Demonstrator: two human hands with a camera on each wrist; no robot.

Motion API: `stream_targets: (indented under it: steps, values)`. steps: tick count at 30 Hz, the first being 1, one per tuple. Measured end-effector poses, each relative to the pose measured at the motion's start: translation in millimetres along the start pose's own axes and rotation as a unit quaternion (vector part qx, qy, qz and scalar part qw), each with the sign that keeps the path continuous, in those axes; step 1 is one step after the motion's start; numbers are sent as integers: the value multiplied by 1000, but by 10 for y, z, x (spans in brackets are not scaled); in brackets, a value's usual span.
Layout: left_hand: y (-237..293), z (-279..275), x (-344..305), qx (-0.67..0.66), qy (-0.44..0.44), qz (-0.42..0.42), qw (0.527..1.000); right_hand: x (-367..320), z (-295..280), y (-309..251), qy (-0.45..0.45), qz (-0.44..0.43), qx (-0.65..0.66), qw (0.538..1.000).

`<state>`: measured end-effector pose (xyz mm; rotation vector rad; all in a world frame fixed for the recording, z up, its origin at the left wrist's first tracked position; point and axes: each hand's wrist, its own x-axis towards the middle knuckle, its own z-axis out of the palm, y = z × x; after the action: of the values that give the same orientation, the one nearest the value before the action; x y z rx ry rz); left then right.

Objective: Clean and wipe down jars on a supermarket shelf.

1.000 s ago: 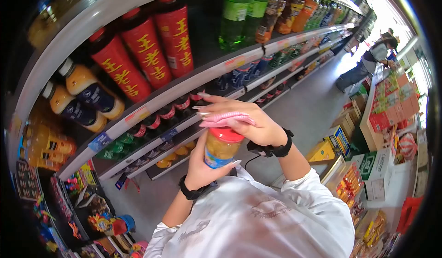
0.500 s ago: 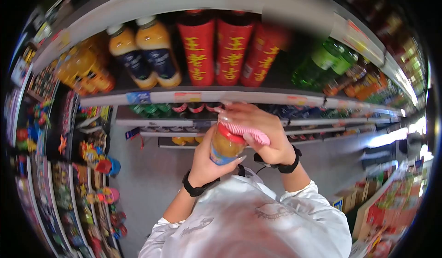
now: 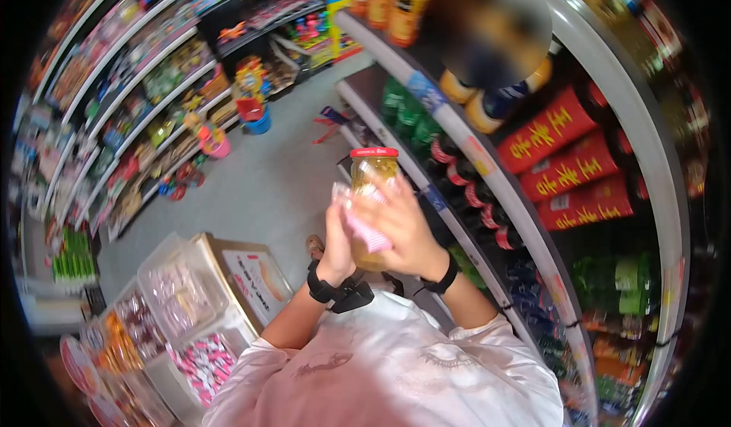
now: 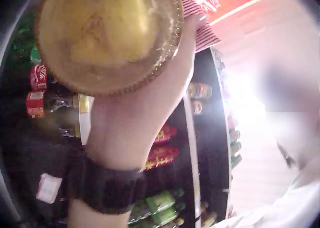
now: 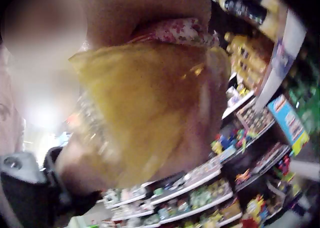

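A glass jar [image 3: 375, 169] with a red lid and yellowish chunks inside stands roughly upright between both hands, in front of the chest. My left hand [image 3: 336, 236] grips one side of it; its fingers are largely hidden by the cloth. On the other side, my right hand [image 3: 405, 229] holds a folded pink striped cloth [image 3: 368, 233] against the jar's wall. The left wrist view looks at the jar's round base [image 4: 107, 40], with striped cloth [image 4: 204, 35] sticking out beyond it. Yellow contents of the jar [image 5: 150, 107] fill the right wrist view, a floral patch of cloth [image 5: 182, 30] above.
Drink shelves [image 3: 464, 141] rise close on the right, with red bottles [image 3: 571, 172] and dark-capped cola bottles. Racks of small goods [image 3: 145, 69] line the left, past the grey floor [image 3: 263, 175]. Lower left is a counter with clear plastic bins [image 3: 183, 294].
The view has swung left, so the drink shelves now lie on the right. My right hand and the cloth have moved from the jar's lid down to its side, leaving the lid uncovered.
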<state>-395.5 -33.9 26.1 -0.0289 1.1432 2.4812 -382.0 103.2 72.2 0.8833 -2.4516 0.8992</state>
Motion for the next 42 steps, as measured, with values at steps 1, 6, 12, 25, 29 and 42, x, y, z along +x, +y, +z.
stream_targets:
  steps: [1, 6, 12, 25, 29, 42]
  values:
    - [40, -142, -71, -92, -2, -29, 995, -6, 113, -137, -38, -5, 36, 999]
    - [473, -534, -369, -72, 27, -9, 997, -131, 493, -485, -120, -83, 217, 965]
    - [649, -991, -721, -63, 36, 14, 997, -101, 439, -628, 33, 237, 471, 849]
    - [913, -1843, -1678, -233, -69, 146, 959, 537, 1868, -1906, -97, 107, 455, 879]
    - [1159, -2085, -1998, -237, -71, 256, 934, 402, 1931, -2163, -237, 91, 458, 852]
    - [1208, -2619, -2853, 18, 285, 357, 889, 1305, 2732, -2308, -220, 200, 460, 836]
